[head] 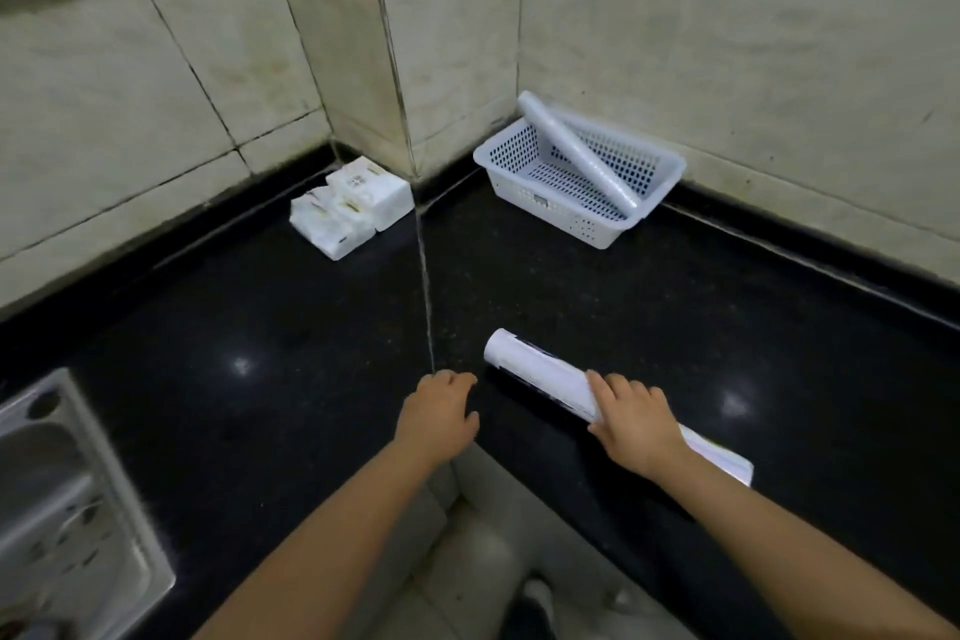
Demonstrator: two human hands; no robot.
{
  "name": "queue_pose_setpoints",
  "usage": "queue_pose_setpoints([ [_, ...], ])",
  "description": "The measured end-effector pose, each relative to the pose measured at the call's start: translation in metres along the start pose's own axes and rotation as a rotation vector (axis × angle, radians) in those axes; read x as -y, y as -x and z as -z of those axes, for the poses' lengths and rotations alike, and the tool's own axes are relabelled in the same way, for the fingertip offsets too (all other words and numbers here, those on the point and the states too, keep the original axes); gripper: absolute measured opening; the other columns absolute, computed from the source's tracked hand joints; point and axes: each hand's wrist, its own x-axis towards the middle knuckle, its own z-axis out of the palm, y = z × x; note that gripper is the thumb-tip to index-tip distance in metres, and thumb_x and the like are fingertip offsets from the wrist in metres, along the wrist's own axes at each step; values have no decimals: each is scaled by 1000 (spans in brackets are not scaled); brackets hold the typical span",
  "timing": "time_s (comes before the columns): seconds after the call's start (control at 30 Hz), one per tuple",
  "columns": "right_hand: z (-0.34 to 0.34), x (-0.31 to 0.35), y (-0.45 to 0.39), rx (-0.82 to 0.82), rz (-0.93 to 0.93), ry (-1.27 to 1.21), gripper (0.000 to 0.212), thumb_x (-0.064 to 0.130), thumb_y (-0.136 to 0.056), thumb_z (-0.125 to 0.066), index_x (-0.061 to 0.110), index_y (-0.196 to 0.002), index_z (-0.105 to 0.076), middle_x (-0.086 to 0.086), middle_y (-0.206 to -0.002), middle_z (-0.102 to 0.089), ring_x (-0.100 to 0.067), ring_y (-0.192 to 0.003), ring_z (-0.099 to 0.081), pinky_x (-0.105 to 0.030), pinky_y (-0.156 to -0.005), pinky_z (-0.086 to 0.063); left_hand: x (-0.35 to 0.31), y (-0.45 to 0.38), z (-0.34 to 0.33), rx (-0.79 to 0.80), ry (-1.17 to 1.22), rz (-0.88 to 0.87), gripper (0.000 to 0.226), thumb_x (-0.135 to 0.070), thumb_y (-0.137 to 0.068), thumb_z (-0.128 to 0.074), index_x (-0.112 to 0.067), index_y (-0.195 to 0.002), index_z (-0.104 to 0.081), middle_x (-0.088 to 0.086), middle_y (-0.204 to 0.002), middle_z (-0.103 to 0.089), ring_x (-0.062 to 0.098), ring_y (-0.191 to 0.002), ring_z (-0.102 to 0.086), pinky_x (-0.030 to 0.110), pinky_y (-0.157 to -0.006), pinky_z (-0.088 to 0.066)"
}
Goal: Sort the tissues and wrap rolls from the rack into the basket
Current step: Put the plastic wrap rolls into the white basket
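Note:
A white perforated basket point(524, 182) stands on the black counter against the back wall, right of the corner pillar. One pale wrap roll point(576, 151) lies slanted in it, its top end leaning on the far rim. A second white wrap roll point(540, 374) lies on the counter near the front edge. My right hand point(636, 424) rests on top of that roll's middle, fingers curled over it. My left hand point(439, 413) lies flat on the counter just left of the roll, touching nothing else. Several white tissue packs point(348, 208) are stacked in the left corner nook.
A steel sink point(67, 509) is set into the counter at the lower left. Tiled walls and a jutting corner pillar point(374, 68) close off the back. The counter's front edge forms an inner corner just below my left hand, with floor and a shoe beneath.

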Motion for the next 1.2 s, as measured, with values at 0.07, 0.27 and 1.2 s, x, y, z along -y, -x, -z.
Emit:
queue_pose_setpoints([
  [0.07, 2, 4, -21, 1, 34, 2, 67, 37, -90, -45, 16, -144, -12, -6, -140, -38, -27, -121, -42, -39, -101, -33, 0, -17, 3, 11, -14, -4, 52, -24, -91, -50, -17, -141, -35, 8, -140, -42, 25, -127, -40, 38, -103, -41],
  [0.27, 8, 6, -71, 18, 97, -31, 66, 31, -90, -47, 16, -144, -13, -6, -139, -39, -26, -122, -41, -39, -106, -27, 4, -76, 28, 3, -64, -5, 53, -23, -91, -51, -14, -140, -35, 10, -140, -43, 27, -125, -42, 39, -101, -44],
  [1.2, 27, 6, -82, 139, -127, 36, 65, 52, -77, -55, 22, -133, -38, 1, -127, -56, -20, -113, -41, -33, -93, -19, 44, -163, 60, 240, -162, -497, 36, -18, -87, -56, -11, -121, -48, 8, -124, -55, 21, -115, -49, 33, -95, -44],
])
